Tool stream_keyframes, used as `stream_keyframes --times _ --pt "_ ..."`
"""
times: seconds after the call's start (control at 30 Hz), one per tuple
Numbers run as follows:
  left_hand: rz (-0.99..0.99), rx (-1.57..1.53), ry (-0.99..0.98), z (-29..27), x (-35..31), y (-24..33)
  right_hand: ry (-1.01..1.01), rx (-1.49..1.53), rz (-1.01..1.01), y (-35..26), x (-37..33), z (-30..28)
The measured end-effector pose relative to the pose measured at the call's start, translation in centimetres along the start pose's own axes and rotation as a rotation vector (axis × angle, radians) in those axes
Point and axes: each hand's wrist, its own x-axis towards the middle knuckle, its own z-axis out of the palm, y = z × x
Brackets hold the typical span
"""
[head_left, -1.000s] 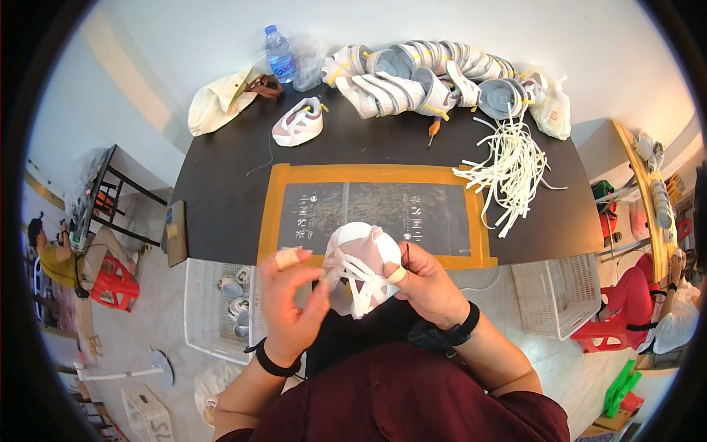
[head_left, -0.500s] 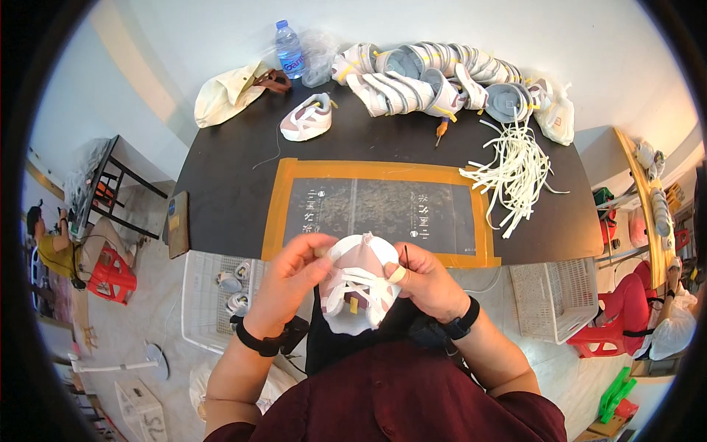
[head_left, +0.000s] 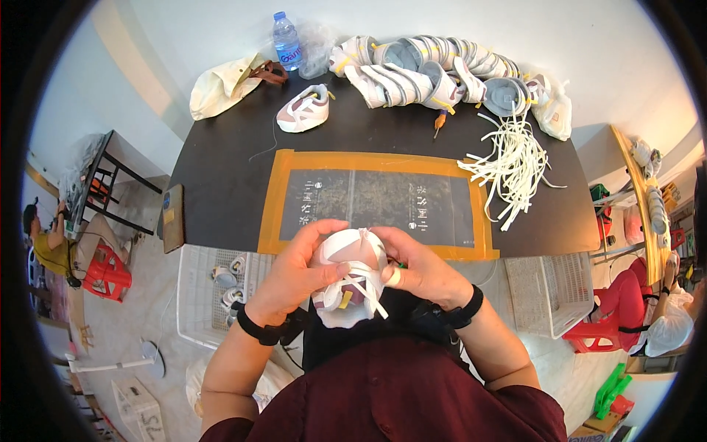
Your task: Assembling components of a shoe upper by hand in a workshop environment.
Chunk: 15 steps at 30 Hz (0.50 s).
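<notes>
Shoe in the hands: pink and white shoe (head_left: 353,256), low in the middle of the frame, just below the near edge of the table (head_left: 213,184). White lace (head_left: 378,303) crosses its top, and a loose end hangs toward the bottom.
Left hand: the left hand (head_left: 298,269) curls around the shoe's left side, fingers bent, thumb pressed near the lace.
Right hand: the right hand (head_left: 427,271) is part closed on the shoe's right side. A small dark bit (head_left: 398,264) shows by its thumb, too small to name.
Table middle: orange tape (head_left: 272,202) goes around a clear sheet (head_left: 379,199).
Table, upper left: one more shoe (head_left: 303,110) sits alone, with a cream bag (head_left: 223,88) and a blue bottle (head_left: 286,46) behind it.
Table, upper right: many shoes (head_left: 434,59) stand packed in rows. An orange-handled tool (head_left: 440,120) lies below them, and a pile of white strips (head_left: 512,158) lies to the right.
Floor: white baskets (head_left: 193,295) stand at both sides.
</notes>
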Motion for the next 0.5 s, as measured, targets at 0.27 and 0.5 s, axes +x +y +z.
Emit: stream_keyframes --times 0.27,0.5 --pt "-0.050 -0.111 -0.115 -1.8 1.8 0.3 -0.015 -0.006 0.126 -1.1 -0.1 0.6" --pt "0.221 -0.790 0.022 -1.5 1.8 -4.5 0.139 0.734 -0.030 -0.9 0.2 2.5"
